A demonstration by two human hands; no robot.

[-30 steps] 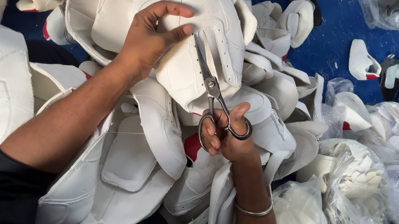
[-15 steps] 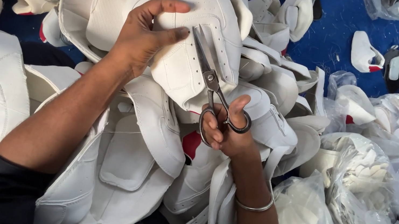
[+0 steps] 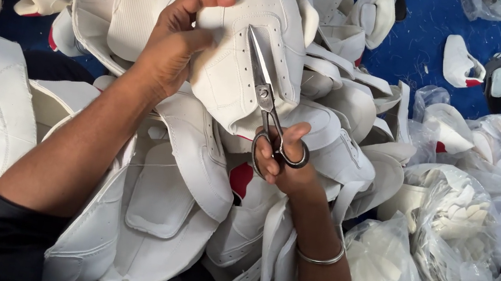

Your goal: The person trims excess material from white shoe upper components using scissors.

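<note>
Blue flooring [image 3: 434, 35] lay under heaped white shoe uppers, with clear plastic bags [image 3: 495, 232] of white pieces along its right edge. Above the heap, the left hand [image 3: 174, 45] was clamped on a white perforated upper [image 3: 240, 43]. Just right, the right hand [image 3: 287, 164] gripped steel scissors [image 3: 265, 98], blades together against the upper.

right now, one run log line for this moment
left hand: holds white shoe upper | right hand: grips scissors, blades on upper | around: pile of white uppers, blue floor
</note>
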